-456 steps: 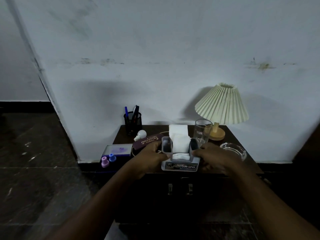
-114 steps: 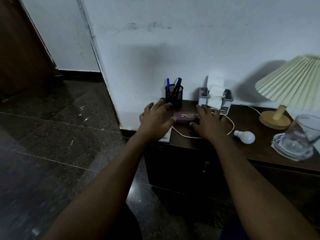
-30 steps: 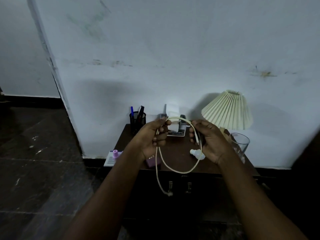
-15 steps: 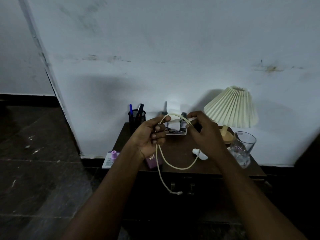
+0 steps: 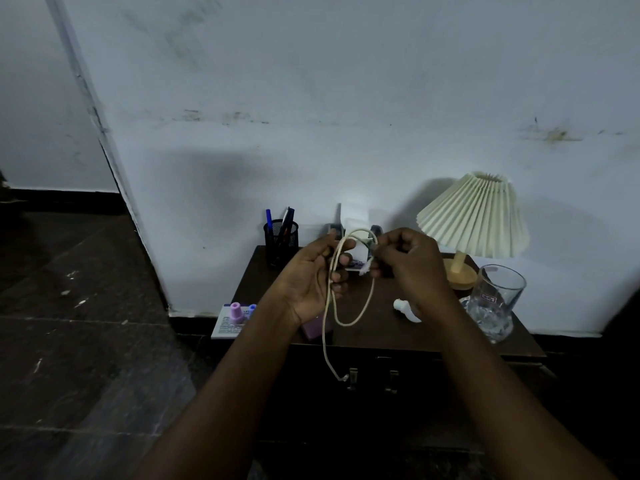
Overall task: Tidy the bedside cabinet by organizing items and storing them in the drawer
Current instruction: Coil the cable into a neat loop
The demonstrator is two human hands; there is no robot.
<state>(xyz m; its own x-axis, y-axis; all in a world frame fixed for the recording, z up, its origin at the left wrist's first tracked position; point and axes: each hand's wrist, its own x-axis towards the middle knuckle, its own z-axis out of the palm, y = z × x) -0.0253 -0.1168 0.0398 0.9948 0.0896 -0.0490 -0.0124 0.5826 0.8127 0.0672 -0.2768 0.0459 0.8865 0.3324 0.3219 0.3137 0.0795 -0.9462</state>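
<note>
Hands [image 5: 310, 282] [image 5: 412, 266] seemingly closer together, cable [image 5: 343, 324] loop narrower.

We find the scene dim and bluish: the wall [image 5: 346, 81] is the brightest surface, with a small paler patch low on it just above the cabinet [image 5: 433, 336], while the floor [image 5: 69, 341] and the cabinet front sink to near black. A broad soft shadow spreads on the wall up and left of the pen holder [image 5: 280, 237], and the lamp [image 5: 474, 216] has darker shadow beside its shade. We note faint glints on the glass [image 5: 495, 299], grainy softness in the dark parts, and the wall corner bowing at the left edge
</note>
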